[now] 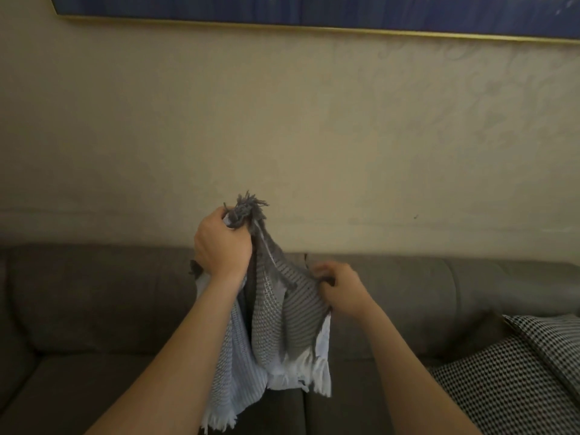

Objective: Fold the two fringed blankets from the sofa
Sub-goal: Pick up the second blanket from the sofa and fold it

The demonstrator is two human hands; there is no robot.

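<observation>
The person is standing in front of the sofa (94,293) and is holding one blanket (273,324) up in the air with both bare arms stretched out over the seat. The left hand (221,243) is gripping a gathered bunch of the cloth in a closed fist, raised higher than the other hand, and a tuft of grey fringe (248,208) is sticking up out of the top of that fist against the wall (282,136). The right hand (340,285) is sitting lower and further right, with its fingers curled in and pinching an edge of the same blanket. Between the two hands the cloth is stretching in a slanting line, showing grey and pale woven stripes.

Below the hands the blanket is hanging down in loose folds between the forearms, clear of the sofa back and dangling over the seat cushions. A white fringe (301,372) is trailing along its lower edges, and more of it is showing at the bottom left corner near the left forearm.

At the near right end of the sofa a checked cloth (508,378) in black and white is lying against the cushions, well apart from the hands; whether it is the second blanket or a pillow is hard to tell from here. High on the far wall the lower edge of a blue picture (314,7) with a gold frame is showing.
</observation>
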